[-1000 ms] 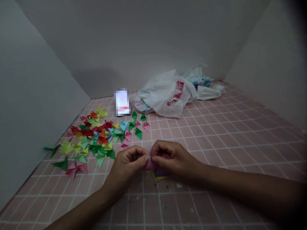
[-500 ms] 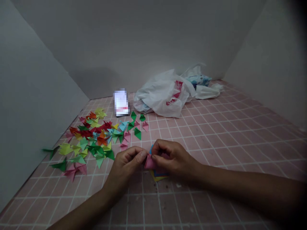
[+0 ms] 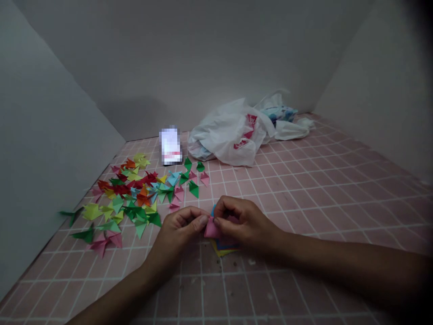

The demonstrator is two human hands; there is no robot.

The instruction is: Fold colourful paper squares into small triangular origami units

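Note:
A small folded piece of pink origami paper is pinched between my two hands, low in the middle of the view. My left hand grips its left edge with thumb and forefinger. From the other side, my right hand pinches it with thumb and curled fingers, hiding part of the folds. Under the right hand lie coloured paper sheets, with yellow and blue edges showing. Folded paper cranes in green, red, yellow, orange, blue and pink spread over the cloth to the left of my hands.
A lit phone, its screen blurred out, leans upright behind the cranes. A white plastic bag with red print lies at the back, beside a blue-and-white packet. Grey walls enclose the pink checked surface.
Both hands stay almost in place, still on the pink paper. Only a tiny shift of the fingers and of the whole view shows.

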